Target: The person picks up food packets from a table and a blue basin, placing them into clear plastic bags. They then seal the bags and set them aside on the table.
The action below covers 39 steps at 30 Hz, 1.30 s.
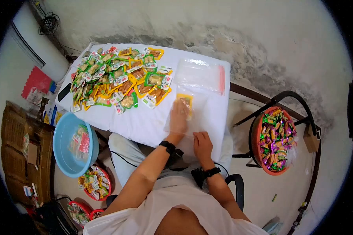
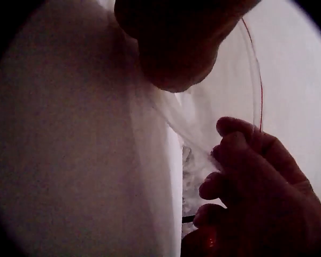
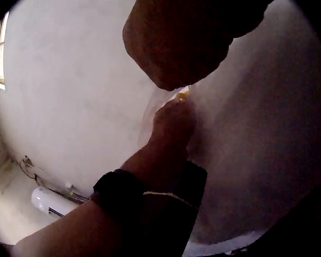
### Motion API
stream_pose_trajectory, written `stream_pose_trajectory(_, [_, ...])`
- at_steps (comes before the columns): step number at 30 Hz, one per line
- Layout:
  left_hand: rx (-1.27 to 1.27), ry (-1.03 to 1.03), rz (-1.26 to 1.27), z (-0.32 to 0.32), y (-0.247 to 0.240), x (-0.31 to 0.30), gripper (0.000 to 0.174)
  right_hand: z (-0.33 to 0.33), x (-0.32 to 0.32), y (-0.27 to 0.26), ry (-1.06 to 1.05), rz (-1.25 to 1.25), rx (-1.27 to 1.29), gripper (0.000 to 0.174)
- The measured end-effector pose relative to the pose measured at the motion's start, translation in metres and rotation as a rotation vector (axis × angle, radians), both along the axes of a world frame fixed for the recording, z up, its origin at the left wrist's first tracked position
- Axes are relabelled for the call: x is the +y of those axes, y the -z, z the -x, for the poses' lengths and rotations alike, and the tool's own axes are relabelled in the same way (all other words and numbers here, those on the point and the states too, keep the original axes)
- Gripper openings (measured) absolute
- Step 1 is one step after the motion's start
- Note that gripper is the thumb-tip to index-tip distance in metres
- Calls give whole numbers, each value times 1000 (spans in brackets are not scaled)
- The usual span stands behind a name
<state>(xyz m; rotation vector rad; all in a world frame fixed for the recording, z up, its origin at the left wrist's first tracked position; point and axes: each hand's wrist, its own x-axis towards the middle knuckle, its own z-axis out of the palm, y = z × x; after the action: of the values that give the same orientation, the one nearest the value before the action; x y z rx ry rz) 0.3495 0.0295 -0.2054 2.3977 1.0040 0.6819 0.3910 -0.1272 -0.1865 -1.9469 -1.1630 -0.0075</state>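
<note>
A tabletop draped in white cloth fills the space before the seated person, and a heap of green, yellow and white printed snack packets spreads over its far left, its nearest packets just beside the work. Off the left edge stands a round light-blue plastic basin with filled clear packs in it. Well apart on the right, a round orange-red basin full of purple, green and orange wrapped sweets sits on a black-framed chair. A stack of flat clear plastic bags with red strips lies at the far right of the cloth, close beyond the hands. Nearer in is a single loose clear plastic bag, its near edge pinched between the right hand's thumb and fingers. The left hand reaches to a yellow-edged snack packet, which lies against its fingers, near the stack; from here I cannot tell whether those fingers grip it or merely press it.
</note>
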Motion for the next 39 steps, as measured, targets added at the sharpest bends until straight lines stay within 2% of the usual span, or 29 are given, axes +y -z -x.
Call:
stream_pose_trajectory(4, [-62,8,-67,-4,17,0,54,-1,1,0,-49,20,38,15])
stream_pose_trajectory(6, [-92,39,-337,0,18,3,51,0,1,0,-69,38,40,15])
stream_pose_trajectory(10, [-12,-24,-305,-3,19,15,48,1,1,-5,-123,-16,76,18])
stream_pose_trajectory(13, [30,-54,-163,-7,9,6,55,1,3,-7,-146,-39,52,19])
stream_pose_trajectory(15, [-73,116,-270,-1,3,-2,50,0,3,-10,-107,8,80,19])
stream_pose_trajectory(16, [-65,102,-271,3,8,-4,50,-1,3,-7,-122,7,86,19])
stream_pose_trajectory(18, [298,145,-293,11,19,-7,53,-1,4,-1,-100,-41,20,17])
stream_pose_trajectory(22, [330,80,-241,9,18,1,54,-1,4,-4,-102,-1,18,20])
stream_pose_trajectory(24, [171,36,-251,6,23,3,49,-1,6,-7,-113,2,15,19])
stream_pose_trajectory(25, [171,36,-250,3,24,1,49,-1,6,-9,-119,5,12,19])
stream_pose_trajectory(27, [344,45,-271,-1,25,-3,47,-1,6,-8,-120,6,19,18])
stream_pose_trajectory(28, [343,45,-271,6,28,-10,47,-1,7,-7,-121,6,28,18])
stream_pose_trajectory(30, [107,263,-171,40,19,-31,44,0,8,-3,-111,20,15,18])
stream_pose_trajectory(32, [350,450,-96,72,-1,-46,39,-1,7,-1,-99,33,4,19])
stream_pose_trajectory(34, [57,639,68,121,-3,-51,34,-1,5,-5,-131,52,-72,21])
stream_pose_trajectory(36, [18,332,411,163,-28,-34,34,1,6,-17,-131,33,-155,22])
stream_pose_trajectory(38, [-127,7,241,192,-10,6,39,3,11,-23,-133,15,-236,24])
stream_pose_trajectory(39, [-97,-126,-5,201,-17,30,41,4,14,-24,-184,20,-271,24])
